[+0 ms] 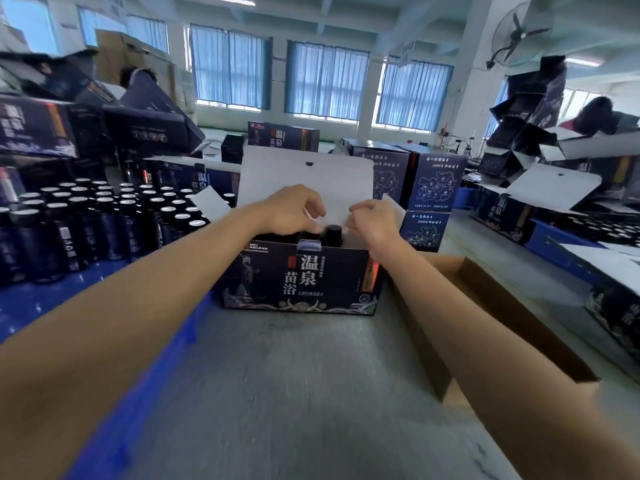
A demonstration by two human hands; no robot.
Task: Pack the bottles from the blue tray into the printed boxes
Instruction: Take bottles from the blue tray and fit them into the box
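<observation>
Cardboard of the printed box (301, 282) could snag the bottle (333, 234) between our left hand (294, 211) and right hand (375, 221), fingers (313, 206) curled, hold unclear.

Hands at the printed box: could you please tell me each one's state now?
Left hand: fingers curled over the printed box; grasp cannot be told.
Right hand: curled too; cannot be told.

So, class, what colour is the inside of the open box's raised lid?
White and unprinted; the raised lid shows best in the head view.
</observation>
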